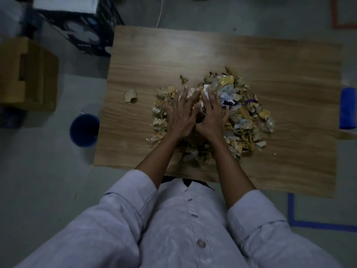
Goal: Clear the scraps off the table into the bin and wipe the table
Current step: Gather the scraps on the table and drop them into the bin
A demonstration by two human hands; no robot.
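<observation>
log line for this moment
left hand flat on scrap pile | right hand flat on it | bin on floor beside table

A wooden table (222, 55) carries a heap of torn cardboard and wrapper scraps (243, 117) at its middle. The left hand (178, 115) and right hand (211, 115) lie side by side on the heap, fingers straight and spread, palms down. One loose cardboard scrap (131, 95) lies on the table's left part, apart from the heap. A blue bin (84, 130) stands on the floor just beside the table's left edge, with a cardboard box (27, 74) farther left. A blurred blue roll-shaped thing (347, 109) sits at the table's right edge.
</observation>
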